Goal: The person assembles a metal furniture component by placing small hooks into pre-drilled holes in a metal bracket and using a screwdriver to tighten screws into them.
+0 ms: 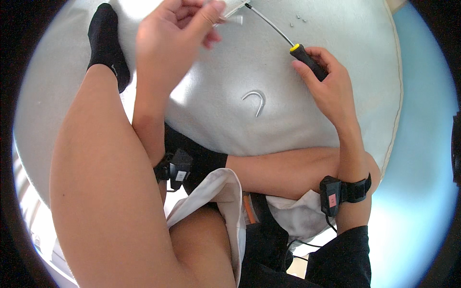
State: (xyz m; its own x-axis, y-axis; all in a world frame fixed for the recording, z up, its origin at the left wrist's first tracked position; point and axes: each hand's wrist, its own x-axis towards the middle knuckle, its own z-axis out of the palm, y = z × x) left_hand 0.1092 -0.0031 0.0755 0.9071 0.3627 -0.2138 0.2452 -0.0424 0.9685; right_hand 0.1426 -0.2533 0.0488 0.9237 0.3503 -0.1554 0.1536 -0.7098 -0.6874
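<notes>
My right hand (332,91) grips the black handle of a screwdriver (271,25) with a yellow ring. Its long metal shaft slants up and left, its dark tip near the top edge beside a pale piece that is cut off by the frame. At the upper left my left hand (168,45) is closed, thumb against fingers, on a small whitish piece (234,19) that motion blurs. A bent metal hook (260,101) lies on the light grey cover (221,105) between my hands. Past the screwdriver lie a few tiny metal screws (298,18).
My left leg (105,168) with its black sock (103,38) takes up the left side, and my other leg (288,168) is folded across the front. Black straps with small boxes (331,197) sit on my forearms, with cables below. The cover's seamed edge (397,96) curves down the right.
</notes>
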